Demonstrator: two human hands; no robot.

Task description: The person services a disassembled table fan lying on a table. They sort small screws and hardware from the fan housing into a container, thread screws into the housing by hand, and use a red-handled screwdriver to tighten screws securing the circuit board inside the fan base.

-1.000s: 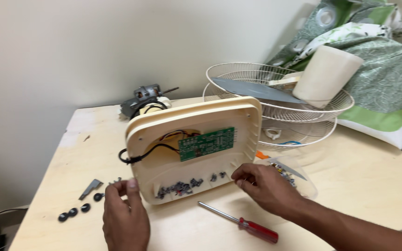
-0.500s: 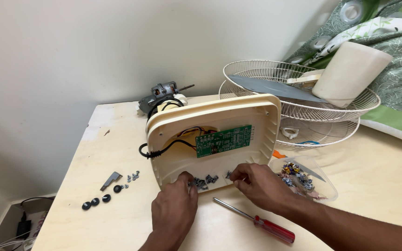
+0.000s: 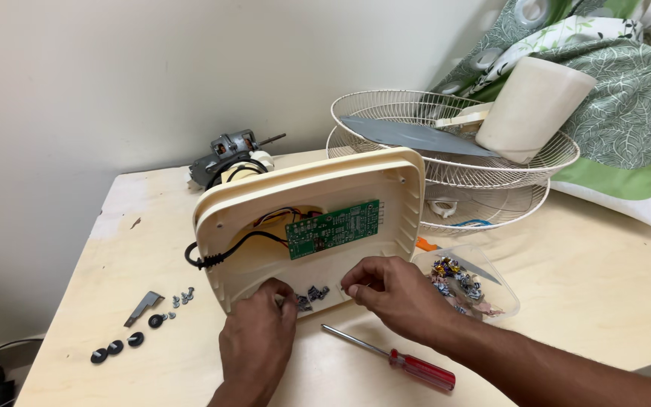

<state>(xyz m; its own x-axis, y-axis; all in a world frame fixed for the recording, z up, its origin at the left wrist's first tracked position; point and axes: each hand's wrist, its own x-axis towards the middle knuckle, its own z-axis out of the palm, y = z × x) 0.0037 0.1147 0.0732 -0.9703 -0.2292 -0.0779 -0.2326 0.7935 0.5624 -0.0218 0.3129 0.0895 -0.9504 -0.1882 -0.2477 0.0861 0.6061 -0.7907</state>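
Note:
A cream plastic fan base housing [image 3: 242, 200] stands tilted on the wooden table [image 3: 597, 301], its inside facing me. A green circuit board [image 3: 333, 227] with red and black wires sits inside it. My left hand [image 3: 258, 343] rests at the housing's lower edge, fingertips on small dark parts [image 3: 312, 295] lying along that edge. My right hand [image 3: 397, 294] is just right of them, fingers pinched together at the same edge. Whether either hand holds a part is hidden by the fingers.
A red-handled screwdriver [image 3: 393, 356] lies in front of my hands. A clear tub of small parts [image 3: 465, 286] sits at the right. Screws, black caps [image 3: 114, 347] and a grey metal piece [image 3: 143, 307] lie left. Behind are a motor [image 3: 227, 154], wire fan guards [image 3: 453, 147] and a cream cover [image 3: 533, 109].
My left hand has moved right from the loose screws to the housing's lower edge. The view has shifted so the housing sits more to the right.

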